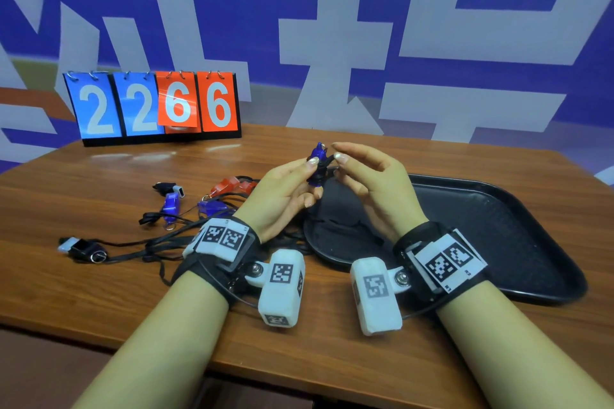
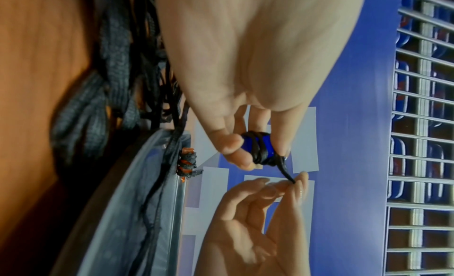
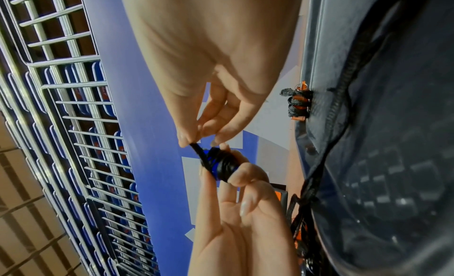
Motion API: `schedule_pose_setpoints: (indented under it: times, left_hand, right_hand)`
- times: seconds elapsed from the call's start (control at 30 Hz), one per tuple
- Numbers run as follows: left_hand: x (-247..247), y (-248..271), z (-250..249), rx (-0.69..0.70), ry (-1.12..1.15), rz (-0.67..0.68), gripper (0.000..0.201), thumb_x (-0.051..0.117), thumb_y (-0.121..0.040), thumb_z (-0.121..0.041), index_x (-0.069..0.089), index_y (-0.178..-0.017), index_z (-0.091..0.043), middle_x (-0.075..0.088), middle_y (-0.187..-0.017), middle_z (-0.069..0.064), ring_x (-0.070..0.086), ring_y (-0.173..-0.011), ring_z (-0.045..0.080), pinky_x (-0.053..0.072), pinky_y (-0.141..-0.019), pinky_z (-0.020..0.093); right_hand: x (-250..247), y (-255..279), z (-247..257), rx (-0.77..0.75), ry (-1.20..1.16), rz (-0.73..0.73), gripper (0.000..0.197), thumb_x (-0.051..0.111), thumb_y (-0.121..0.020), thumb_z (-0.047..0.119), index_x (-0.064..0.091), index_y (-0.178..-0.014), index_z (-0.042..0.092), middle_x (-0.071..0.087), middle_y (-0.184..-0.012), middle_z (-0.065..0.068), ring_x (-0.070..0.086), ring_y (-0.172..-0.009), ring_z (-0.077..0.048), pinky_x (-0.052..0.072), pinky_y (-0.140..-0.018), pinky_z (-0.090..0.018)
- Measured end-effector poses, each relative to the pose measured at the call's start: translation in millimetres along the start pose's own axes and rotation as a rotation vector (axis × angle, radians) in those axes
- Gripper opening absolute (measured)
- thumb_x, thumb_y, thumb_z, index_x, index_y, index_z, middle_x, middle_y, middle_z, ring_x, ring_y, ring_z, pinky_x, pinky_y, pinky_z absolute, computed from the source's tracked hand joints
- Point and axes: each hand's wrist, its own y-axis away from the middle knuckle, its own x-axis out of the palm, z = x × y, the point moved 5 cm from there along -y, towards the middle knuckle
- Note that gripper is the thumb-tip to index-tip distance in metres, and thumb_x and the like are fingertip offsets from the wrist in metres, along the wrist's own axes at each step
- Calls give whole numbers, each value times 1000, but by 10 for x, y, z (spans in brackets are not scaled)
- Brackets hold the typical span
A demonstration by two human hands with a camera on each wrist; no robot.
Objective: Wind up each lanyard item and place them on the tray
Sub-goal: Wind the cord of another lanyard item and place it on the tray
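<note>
My left hand [image 1: 314,181] holds a blue whistle [image 1: 318,163] upright above the tray's left end, its black cord wound around the body. My right hand [image 1: 337,157] pinches the short free end of that cord [image 2: 286,173] between thumb and fingertips, just right of the whistle. The left wrist view shows the coils on the blue whistle [image 2: 258,150], and the right wrist view shows the blue whistle [image 3: 221,165] too. A wound orange whistle [image 3: 298,103] lies on the black tray [image 1: 498,209]. A loose black cord [image 1: 335,224] trails over the tray's left part.
Unwound items lie left of my hands in a tangle of black cords: a red whistle [image 1: 229,183], two blue ones [image 1: 171,206] [image 1: 211,207], and black ones [image 1: 167,189] [image 1: 84,247]. A flip scoreboard [image 1: 153,106] stands at the table's back left.
</note>
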Motion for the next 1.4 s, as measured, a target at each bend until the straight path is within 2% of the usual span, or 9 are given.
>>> schedule_pose_setpoints:
  times: [0.23,0.43,0.6,0.7,0.9,1.0,1.1,1.2,1.4]
  left_hand:
    - [-13,-15,17,-8,-38,20,28,45,-104,-21,62,-121,-6,64,-96,3,55,-70,11,43,-56,18]
    - [-46,-28,32,-16,-83,-14,30,47,-104,-20,61,-125,-4,65,-96,3,57,-71,12,43,-57,20]
    - [-110,-32,25,14,-208,-90,30,51,-102,-17,62,-127,-5,66,-102,6,56,-71,13,43,-58,21]
    - [-123,-30,5,44,-290,-112,32,53,-101,-13,61,-131,-8,67,-97,2,54,-69,11,44,-58,19]
    - [-85,-4,-25,52,-390,-28,31,54,-101,-15,63,-130,-18,55,-103,1,53,-71,8,44,-62,19]
    - [-84,18,-61,49,-466,-1,33,54,-101,-16,62,-132,-18,49,-96,1,49,-71,11,44,-64,20]
    - [-88,34,-86,40,-531,21,32,54,-101,-15,62,-131,-20,47,-101,8,49,-74,17,45,-65,21]
    - [-75,47,-99,32,-577,49,31,53,-101,-16,61,-130,-22,48,-107,17,50,-73,15,46,-66,22]
    - [-86,78,-124,14,-668,102,33,51,-102,-18,58,-133,-28,49,-103,10,51,-72,10,47,-69,21]
  right_hand:
    - [-29,-5,7,-46,108,-42,21,63,-91,3,73,-108,9,73,-111,-10,67,-107,-21,52,-91,-28]
    - [-28,-9,-28,-5,66,-35,20,62,-91,2,72,-106,11,74,-106,-5,68,-101,-15,52,-90,-25]
    - [-75,-49,-88,164,-64,-87,33,68,-86,-2,57,-116,5,74,-82,-1,70,-76,-11,53,-73,-22]
    - [-81,-53,-97,259,-37,-42,36,70,-84,-2,58,-118,-3,71,-83,-6,67,-64,-9,50,-66,-21]
    - [-155,-52,-110,379,59,18,24,74,-81,4,70,-104,7,71,-95,-9,66,-80,-16,55,-75,-20]
    - [-164,-42,-104,407,95,38,16,74,-80,4,71,-94,11,70,-89,-6,65,-75,-15,54,-74,-20]
    - [-165,-34,-91,406,141,54,13,75,-80,5,71,-90,13,69,-88,-5,65,-73,-14,53,-75,-22]
    - [-179,-34,-70,414,163,65,15,76,-79,5,71,-92,12,69,-87,-5,66,-73,-13,53,-74,-21]
    - [-173,-31,-51,387,238,107,14,78,-78,6,72,-89,12,69,-86,-5,65,-72,-14,53,-73,-23]
